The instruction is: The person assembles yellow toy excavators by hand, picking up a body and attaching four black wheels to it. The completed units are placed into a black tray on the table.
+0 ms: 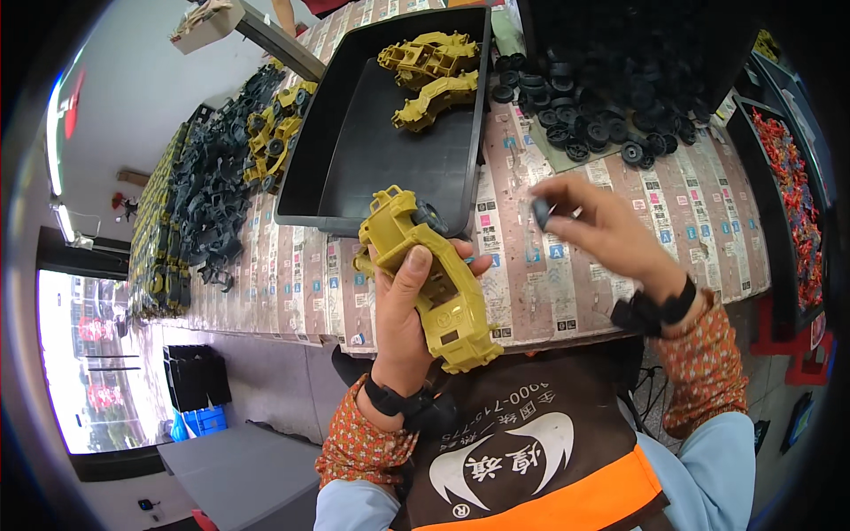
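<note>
My left hand (400, 323) grips a yellow toy car body (453, 310), thumb on its face and fingers round the far side. It is held tilted above the table's near edge. One black wheel (428, 216) sits at the body's upper right corner. Off to the right, above the table, my right hand (611, 228) pinches a small black wheel (540, 212) between thumb and fingers, apart from the body. Beyond my left hand stands a black tray (376, 164) with a few yellow car bodies (434, 99) at its far right.
Loose black wheels (567, 119) are heaped behind my right hand. Black plastic parts (212, 181) and yellow bodies with wheels (276, 133) lie left of the tray. A black bin (739, 142) of red and blue pieces stands far right. Another person's arm (283, 13) shows at the top.
</note>
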Demonstrator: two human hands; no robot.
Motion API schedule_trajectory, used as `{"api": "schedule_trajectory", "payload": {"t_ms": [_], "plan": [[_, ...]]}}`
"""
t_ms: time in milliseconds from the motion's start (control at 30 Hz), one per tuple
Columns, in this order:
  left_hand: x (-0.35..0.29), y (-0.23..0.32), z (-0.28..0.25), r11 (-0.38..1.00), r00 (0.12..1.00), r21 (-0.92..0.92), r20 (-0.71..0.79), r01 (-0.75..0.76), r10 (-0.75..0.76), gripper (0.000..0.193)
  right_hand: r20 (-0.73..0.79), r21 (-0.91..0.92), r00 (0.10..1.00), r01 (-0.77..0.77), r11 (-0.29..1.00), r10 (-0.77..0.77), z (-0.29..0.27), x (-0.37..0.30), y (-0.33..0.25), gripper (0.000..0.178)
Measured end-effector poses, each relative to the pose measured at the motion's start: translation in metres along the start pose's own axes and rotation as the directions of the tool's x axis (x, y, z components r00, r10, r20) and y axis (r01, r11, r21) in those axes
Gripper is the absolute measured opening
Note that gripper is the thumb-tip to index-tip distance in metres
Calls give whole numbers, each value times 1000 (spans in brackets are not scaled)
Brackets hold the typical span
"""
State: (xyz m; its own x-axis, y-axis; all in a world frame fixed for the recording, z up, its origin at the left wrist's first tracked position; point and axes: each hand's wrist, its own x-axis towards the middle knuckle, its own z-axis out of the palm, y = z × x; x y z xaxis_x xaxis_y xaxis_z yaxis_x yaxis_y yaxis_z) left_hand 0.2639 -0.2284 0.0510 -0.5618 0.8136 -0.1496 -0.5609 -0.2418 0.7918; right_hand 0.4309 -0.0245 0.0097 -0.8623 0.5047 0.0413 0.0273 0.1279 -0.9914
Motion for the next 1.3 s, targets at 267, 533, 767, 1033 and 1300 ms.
{"api": "schedule_trajectory", "payload": {"t_ms": [267,533,767,1033,1300], "plan": [[8,-3,-10,989,993,118,82,-90,80,35,142,331,988,-101,938,56,63,-37,-29,44],[4,0,-8,978,988,137,20,-155,154,34,260,361,961,-191,913,98,69,-45,-35,47],[6,-3,-5,955,968,160,62,-249,242,60,131,493,978,-206,845,163,82,-54,-25,43],[5,2,3,894,913,182,90,-409,399,85,188,460,982,-70,885,-20,91,-71,-27,73],[0,11,-10,765,809,264,171,-588,562,89,272,507,956,-44,861,-111,105,-63,-39,89]]}}
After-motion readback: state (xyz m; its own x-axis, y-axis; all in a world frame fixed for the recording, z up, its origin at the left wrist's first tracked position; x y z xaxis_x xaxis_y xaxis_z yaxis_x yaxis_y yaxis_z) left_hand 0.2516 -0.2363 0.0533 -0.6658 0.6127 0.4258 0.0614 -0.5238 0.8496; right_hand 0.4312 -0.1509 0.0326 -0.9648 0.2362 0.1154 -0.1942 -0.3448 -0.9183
